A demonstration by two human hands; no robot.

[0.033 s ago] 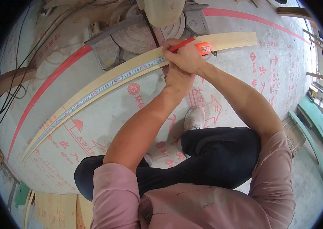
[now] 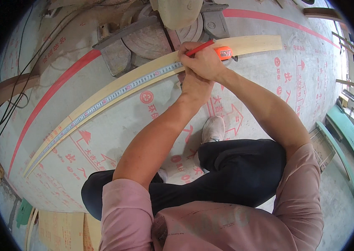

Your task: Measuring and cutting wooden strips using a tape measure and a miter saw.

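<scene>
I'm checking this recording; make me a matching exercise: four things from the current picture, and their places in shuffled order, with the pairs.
Things:
1. slim red pencil
2. orange tape measure case
3. long white tape blade with dark markings
4. long, pale, flat wooden strip

Places:
A. stretched lengthwise over the wood
B. running beneath the blade
C. gripped in the right hand
D. just to the right of that hand

Pairs: 1-C, 2-D, 3-A, 4-B
</scene>
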